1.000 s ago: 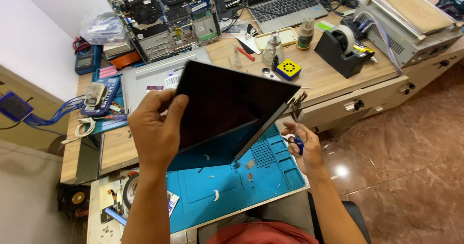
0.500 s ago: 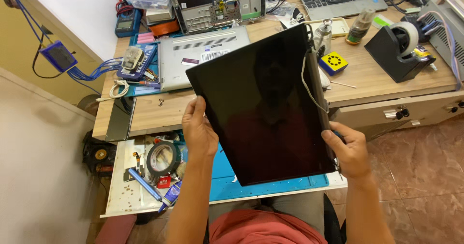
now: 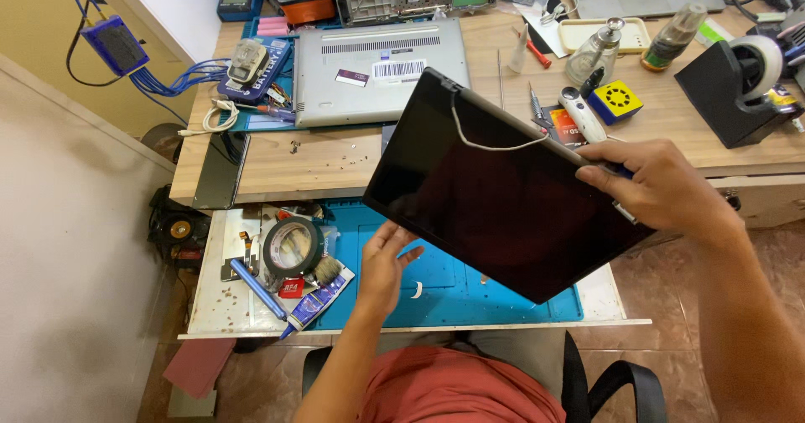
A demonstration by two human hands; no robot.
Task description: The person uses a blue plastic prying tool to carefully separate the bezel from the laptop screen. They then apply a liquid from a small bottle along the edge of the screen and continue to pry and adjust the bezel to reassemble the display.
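A black laptop screen panel [image 3: 495, 201] hangs tilted above the blue work mat [image 3: 436, 293], with a thin grey cable looping across its upper edge. My right hand [image 3: 658, 188] grips the panel's right edge near the hinge. My left hand [image 3: 384, 264] supports the lower left edge from underneath, fingers spread against it. The glass faces me and reflects dimly.
A silver laptop base [image 3: 377, 71] lies upside down on the wooden desk [image 3: 319, 159]. A tape roll [image 3: 293, 247], brush and tube sit on the pull-out shelf at left. A black tape dispenser [image 3: 738, 88], bottles and a yellow box stand at right.
The panel has swung from nearly upright to a slanted, flatter pose. My right hand moved up to its right edge and my left hand slid under the lower left edge.
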